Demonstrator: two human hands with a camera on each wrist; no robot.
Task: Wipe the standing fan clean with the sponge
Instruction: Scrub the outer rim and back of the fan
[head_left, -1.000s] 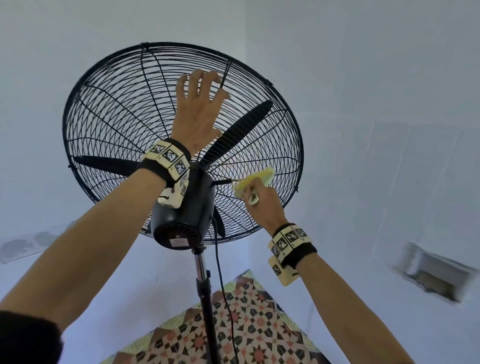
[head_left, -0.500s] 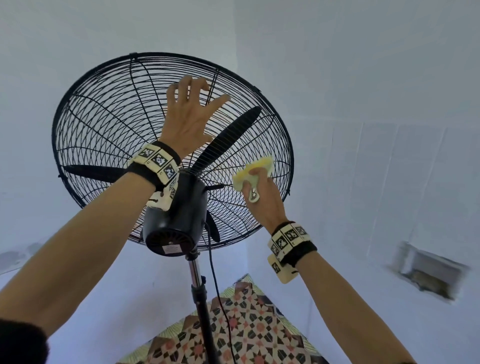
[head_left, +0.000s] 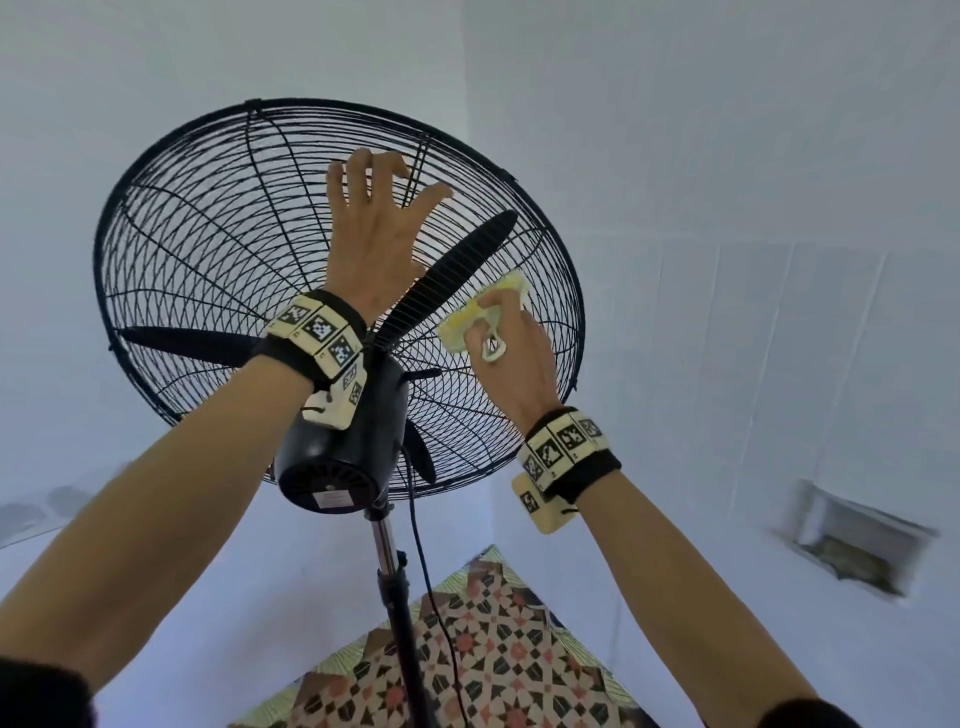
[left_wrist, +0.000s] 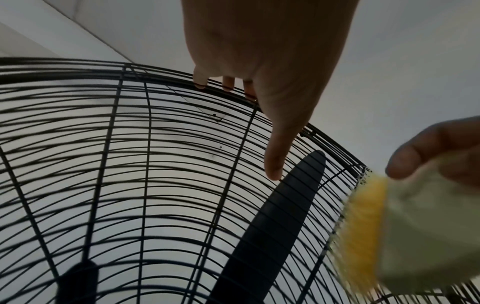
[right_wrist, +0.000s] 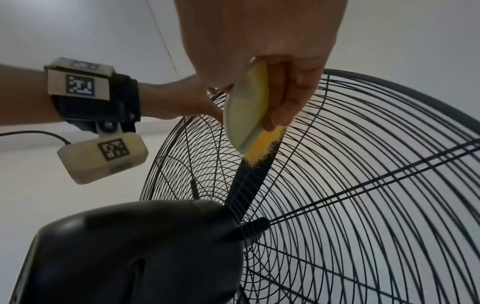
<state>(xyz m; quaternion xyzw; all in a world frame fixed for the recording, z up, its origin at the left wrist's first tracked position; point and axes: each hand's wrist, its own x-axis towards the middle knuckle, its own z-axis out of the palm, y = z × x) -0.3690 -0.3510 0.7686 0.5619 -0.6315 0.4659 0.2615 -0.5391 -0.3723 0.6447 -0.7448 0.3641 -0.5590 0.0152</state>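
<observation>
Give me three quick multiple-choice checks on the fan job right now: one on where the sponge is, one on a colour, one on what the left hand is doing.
1. Where is the sponge?
A. on the floor mat
B. against the back of the fan's wire guard
C. on the motor housing

2. What colour is the fan blade?
A. white
B. yellow
C. black

3. The left hand is:
A. spread against the wire guard
B. gripping the pole
C. holding the sponge

Answers:
1 B, the right hand presses it to the wires.
2 C, dark behind the wires.
3 A, fingers spread, tips near the rim.
</observation>
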